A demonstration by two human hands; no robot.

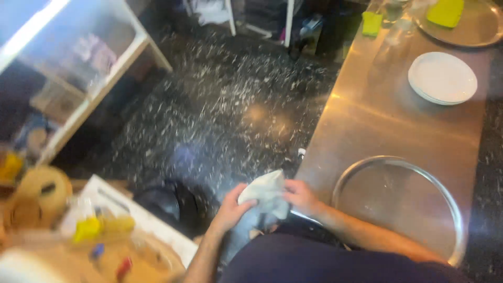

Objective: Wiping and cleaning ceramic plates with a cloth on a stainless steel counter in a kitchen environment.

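Fingers of the left hand and the right hand close on a crumpled pale grey cloth, held between them just off the near edge of the brushed steel tabletop. A firm two-handed grip with the fabric bunched would likely keep it from slipping. A large round steel tray lies beside the right forearm; a stack of white round plates sits farther along, well apart. Below lies a dark speckled floor, with a white shelf unit to the left.
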